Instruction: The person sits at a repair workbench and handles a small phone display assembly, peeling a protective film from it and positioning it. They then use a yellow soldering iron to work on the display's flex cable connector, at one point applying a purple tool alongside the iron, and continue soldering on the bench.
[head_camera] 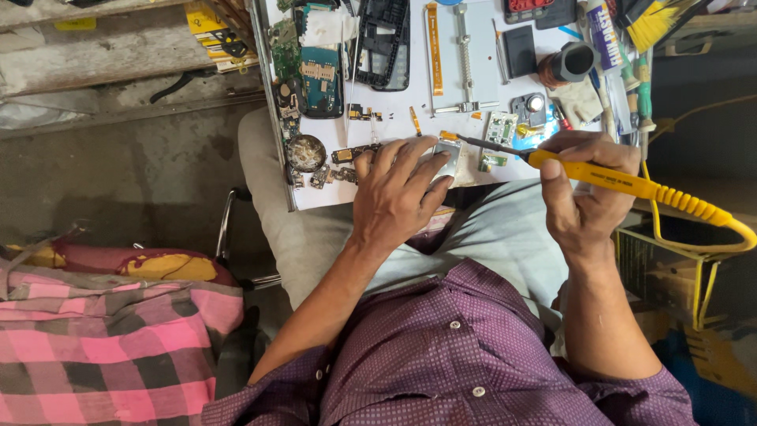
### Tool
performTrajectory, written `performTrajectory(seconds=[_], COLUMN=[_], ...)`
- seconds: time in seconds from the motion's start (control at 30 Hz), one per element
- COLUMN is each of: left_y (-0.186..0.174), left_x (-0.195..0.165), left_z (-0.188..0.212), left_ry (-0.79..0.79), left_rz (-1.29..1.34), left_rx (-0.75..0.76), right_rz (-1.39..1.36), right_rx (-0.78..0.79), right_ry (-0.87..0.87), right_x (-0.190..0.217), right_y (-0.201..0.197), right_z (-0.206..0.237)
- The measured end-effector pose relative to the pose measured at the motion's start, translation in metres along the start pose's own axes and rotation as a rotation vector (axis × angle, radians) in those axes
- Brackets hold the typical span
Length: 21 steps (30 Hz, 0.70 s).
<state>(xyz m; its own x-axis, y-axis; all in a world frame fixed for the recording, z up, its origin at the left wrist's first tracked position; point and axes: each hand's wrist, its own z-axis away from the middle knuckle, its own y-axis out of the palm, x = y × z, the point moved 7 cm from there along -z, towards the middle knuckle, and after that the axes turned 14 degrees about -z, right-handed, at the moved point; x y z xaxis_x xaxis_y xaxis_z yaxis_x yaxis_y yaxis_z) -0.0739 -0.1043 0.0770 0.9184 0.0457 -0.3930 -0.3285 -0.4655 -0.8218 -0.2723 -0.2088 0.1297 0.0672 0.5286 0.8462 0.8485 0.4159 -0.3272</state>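
A pen-like grip is kept by the right hand [587,193] on the stiff, light yellow soldering iron [631,185], its tip at ten o'clock near the small, fragile metal part [448,158] pinned flat to the tabletop [410,102] under the left hand [394,193] fingertips.

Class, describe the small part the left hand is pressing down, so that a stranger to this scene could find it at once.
Start at the white worktop littered with phone parts, and go to its near edge, where the left hand lies flat. Under its fingertips sits a small silvery rectangular part, met by the dark tip of the yellow soldering iron held in the right hand. Unlike the green boards nearby, it is plain metal-grey.
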Motion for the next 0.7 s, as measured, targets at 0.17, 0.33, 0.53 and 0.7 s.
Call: performTrajectory(seconds=[0.17,0.33,0.53,0.7], left_y=[0.0002,-0.0017,-0.0039,-0.0033], left_x=[-0.0001,-0.0007,-0.0009,-0.0009], left_z=[-0.0003,0.0011,0.0025,0.0034], left_ry=[0.001,-0.002,-0.004,0.000], left_rz=[-0.007,-0.008,-0.003,-0.003], left_rx=[-0.005,0.000,-0.003,-0.007], right_rz=[0.036,0.038,-0.008,0.006], right_rx=[0.014,0.000,-0.004,-0.003], right_ry=[-0.012,-0.006,0.005,0.008], right_x=[-0.0007,0.0008,0.0004,0.0002], right_y=[-0.0001,0.0004,0.0013,0.0007], right_z=[-0.0024,0.0017,0.0038,0.0051])
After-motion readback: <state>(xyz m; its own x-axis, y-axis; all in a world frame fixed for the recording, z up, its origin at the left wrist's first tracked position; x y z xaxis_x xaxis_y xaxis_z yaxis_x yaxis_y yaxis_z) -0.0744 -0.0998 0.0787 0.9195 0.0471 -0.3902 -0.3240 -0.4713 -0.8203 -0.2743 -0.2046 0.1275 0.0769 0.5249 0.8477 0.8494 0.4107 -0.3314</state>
